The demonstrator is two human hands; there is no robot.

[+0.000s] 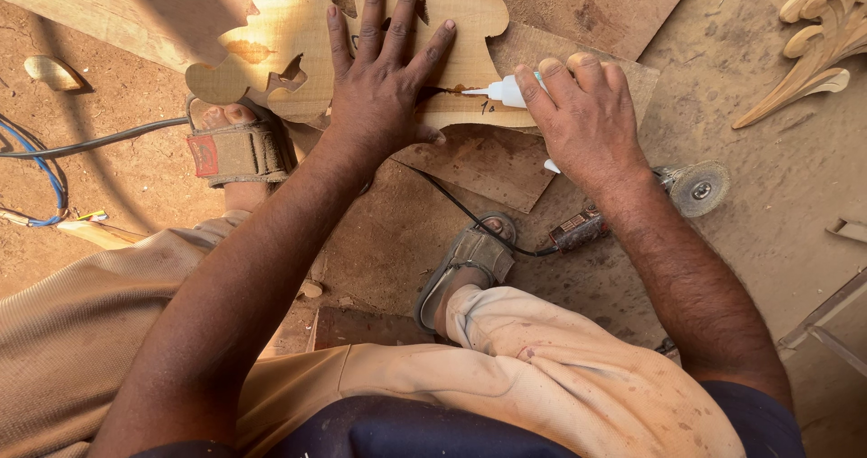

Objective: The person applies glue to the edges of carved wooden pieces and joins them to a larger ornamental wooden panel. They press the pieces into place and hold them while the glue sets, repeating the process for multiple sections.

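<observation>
The left hand point(384, 83) lies flat with fingers spread, pressing down on a cut-out wooden panel point(298, 42) that rests on the dirt floor point(768, 214) near the top edge of the view. The right hand point(582, 119) is closed around a small white glue bottle point(506, 90), fingers curled over its body. The bottle's long axis runs roughly level, nozzle pointing left toward a dark crack point(433, 92) in the panel just beside the left thumb. The nozzle tip sits at the crack's right end, so the right hand is the nearer one to it. A grinder point(632, 210) with its disc lies under the right wrist, on scrap board point(479, 164). Sandalled feet flank the panel's lower edge.
</observation>
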